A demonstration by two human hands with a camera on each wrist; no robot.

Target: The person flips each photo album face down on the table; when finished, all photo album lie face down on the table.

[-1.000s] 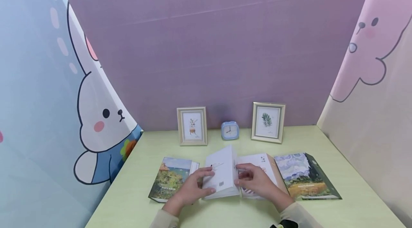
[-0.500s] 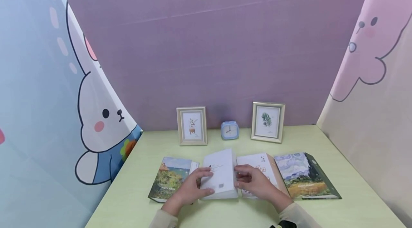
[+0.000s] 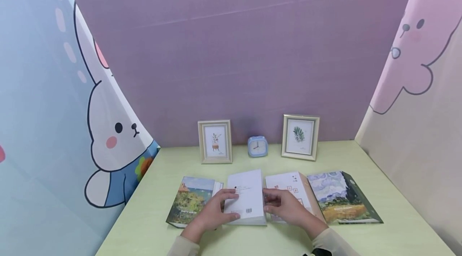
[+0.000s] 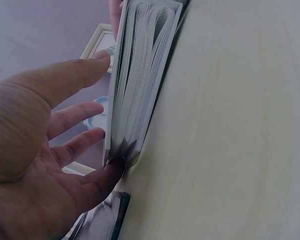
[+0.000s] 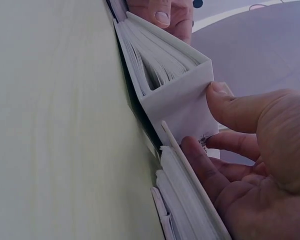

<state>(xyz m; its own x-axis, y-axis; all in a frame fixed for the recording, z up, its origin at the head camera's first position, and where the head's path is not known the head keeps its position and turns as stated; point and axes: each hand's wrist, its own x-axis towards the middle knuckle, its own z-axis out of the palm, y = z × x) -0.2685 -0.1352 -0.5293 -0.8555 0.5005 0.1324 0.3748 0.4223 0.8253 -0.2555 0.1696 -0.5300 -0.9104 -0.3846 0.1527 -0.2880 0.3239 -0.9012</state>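
Observation:
A thick white book [image 3: 247, 192], like an album, lies back cover up between my hands, its barcode near the front. My left hand [image 3: 214, 210] rests on its left part; in the left wrist view the thumb and fingers touch the cover, with one finger [image 4: 110, 175] at its edge. On the other side, my right hand [image 3: 285, 204] lies against the spine, with the thumb [image 5: 235, 107] at the spine's upper edge and fingers beside it. Close by the right hand is a white-covered book [image 3: 283, 179] with a peach side, partly hidden by the hand.
A landscape photo album [image 3: 195, 198] lies at the left and another painted album [image 3: 343, 198] at the right. Along the back stand a plant picture frame [image 3: 215, 141], a small blue clock [image 3: 258, 146] and a leaf picture frame [image 3: 300, 137]. Fabric walls [image 3: 231, 67] surround the table [image 3: 364, 163].
The white book has come down from a tilt to lie flatter, its right side lowered. Both hands have stayed on it with only slight movement.

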